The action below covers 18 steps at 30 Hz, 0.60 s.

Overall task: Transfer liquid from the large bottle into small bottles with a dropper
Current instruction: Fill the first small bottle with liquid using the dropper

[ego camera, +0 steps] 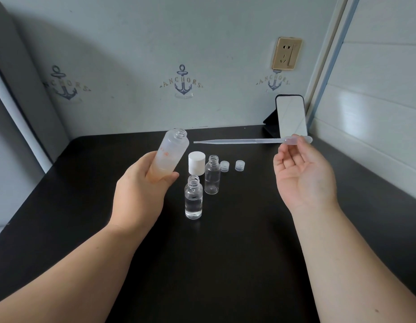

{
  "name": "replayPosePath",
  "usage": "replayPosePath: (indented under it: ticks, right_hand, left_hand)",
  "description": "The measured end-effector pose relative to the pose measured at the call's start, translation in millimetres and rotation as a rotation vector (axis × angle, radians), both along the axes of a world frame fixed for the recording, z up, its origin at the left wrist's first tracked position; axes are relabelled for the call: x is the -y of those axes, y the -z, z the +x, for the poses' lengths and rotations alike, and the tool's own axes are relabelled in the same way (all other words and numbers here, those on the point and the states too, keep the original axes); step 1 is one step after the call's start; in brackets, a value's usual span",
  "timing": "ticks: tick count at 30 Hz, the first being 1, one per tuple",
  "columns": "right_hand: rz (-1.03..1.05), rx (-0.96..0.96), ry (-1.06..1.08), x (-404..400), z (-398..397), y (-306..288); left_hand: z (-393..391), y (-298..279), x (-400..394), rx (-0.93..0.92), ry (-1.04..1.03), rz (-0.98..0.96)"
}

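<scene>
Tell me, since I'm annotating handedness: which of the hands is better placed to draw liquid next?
Right hand: it pinches the clear plastic dropper's bulb, tip pointing at the open frosted large bottle held tilted by the left hand.

Left hand (141,190) sits at nine o'clock, fingers curled in a grip. Right hand (305,173) at three o'clock turns palm up, fingertips pinching, forearms bare.

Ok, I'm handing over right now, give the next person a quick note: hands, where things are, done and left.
Left hand grips the open large bottle, tilted off the table.
Right hand pinches the dropper by its bulb, tip pointing at the bottle mouth.
Near small bottle is partly filled; far small bottle looks empty. Both uncapped.
Left: draw liquid, fill the far bottle, cap all.
</scene>
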State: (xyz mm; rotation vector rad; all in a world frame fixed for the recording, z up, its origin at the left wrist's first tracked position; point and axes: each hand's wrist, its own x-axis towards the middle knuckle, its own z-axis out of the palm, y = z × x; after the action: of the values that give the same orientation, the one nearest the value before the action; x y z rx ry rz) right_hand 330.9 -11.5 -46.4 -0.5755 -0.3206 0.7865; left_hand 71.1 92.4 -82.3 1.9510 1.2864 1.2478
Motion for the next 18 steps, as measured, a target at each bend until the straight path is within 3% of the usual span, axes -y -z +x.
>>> replayPosePath:
  ticks: [18]
  right_hand:
    - [-0.028, 0.058, -0.032, -1.4, -1.5, -1.0]
  left_hand:
    - [1.1, 4.1, -3.5, 0.072, -0.01, -0.104]
